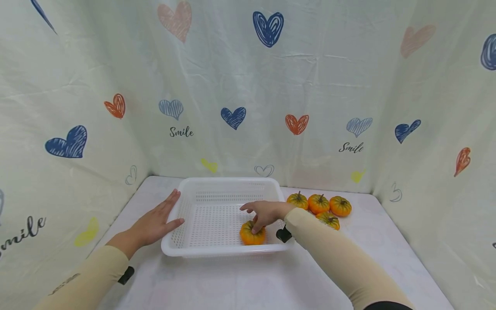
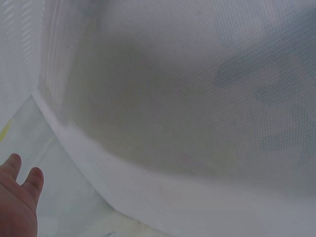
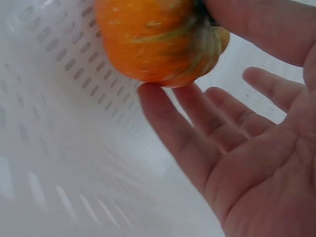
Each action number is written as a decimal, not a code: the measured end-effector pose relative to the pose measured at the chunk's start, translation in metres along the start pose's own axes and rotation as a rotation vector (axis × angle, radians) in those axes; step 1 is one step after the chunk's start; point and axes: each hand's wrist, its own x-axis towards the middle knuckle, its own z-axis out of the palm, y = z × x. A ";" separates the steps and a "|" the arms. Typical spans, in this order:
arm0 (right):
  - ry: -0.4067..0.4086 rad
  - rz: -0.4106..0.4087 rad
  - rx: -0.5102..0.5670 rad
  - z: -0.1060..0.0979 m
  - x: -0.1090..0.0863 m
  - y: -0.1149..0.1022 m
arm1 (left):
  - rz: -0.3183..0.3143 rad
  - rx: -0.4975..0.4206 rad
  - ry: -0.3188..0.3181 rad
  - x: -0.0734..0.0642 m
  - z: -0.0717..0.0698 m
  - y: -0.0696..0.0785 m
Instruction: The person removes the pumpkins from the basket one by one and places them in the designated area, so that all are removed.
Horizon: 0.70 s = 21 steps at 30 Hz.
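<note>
A white perforated plastic basket [image 1: 217, 252] stands on the table. Inside it, near the front right, is a small orange pumpkin [image 1: 248, 236] with green streaks. My right hand [image 1: 268, 212] reaches over the basket's right side and holds this pumpkin, its thumb by the stem. In the right wrist view, fingertips touch the pumpkin's [image 3: 148, 44] side; whether it touches the basket floor is hard to tell. My left hand [image 1: 156, 220] lies with fingers extended along the basket's left rim. The left wrist view catches just part of those fingers [image 2: 32, 183].
Several more small pumpkins [image 1: 340, 206] sit together on the table right of the basket, partly behind my right forearm. A pale cloth [image 1: 240, 284] covers the table. Curtains [image 1: 329, 77] printed with hearts hang at the back and both sides.
</note>
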 end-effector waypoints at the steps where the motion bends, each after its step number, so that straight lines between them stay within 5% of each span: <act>1: 0.013 -0.008 -0.018 0.000 0.001 0.000 | -0.003 0.001 -0.002 0.000 0.000 -0.001; 13: 0.141 -0.033 -0.136 0.005 0.022 -0.003 | -0.001 0.004 0.007 0.001 0.004 -0.004; 21: 0.091 0.019 -0.055 0.007 0.025 0.004 | -0.017 -0.002 -0.008 0.000 -0.001 0.000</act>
